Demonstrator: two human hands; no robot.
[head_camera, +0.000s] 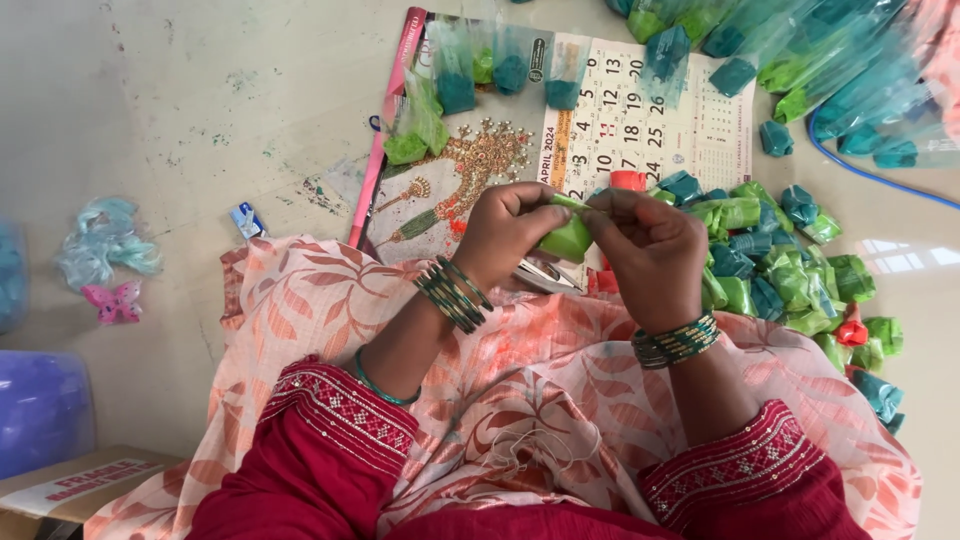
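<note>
I see the left hand (505, 232) and right hand (645, 245) both pinched shut on one small green packet (568, 240), held above the lap just off the calendar's (640, 120) near edge; its bulging end points down toward me and its twisted neck runs up between the fingertips, long axis roughly upright, tilted slightly. I see a heap of green and teal packets (790, 280) close on the right, more packets in clear sleeves (470, 80) lying on the calendar, a pink butterfly clip (113, 302) far left, and the peach patterned cloth (540, 370) over the lap below.
</note>
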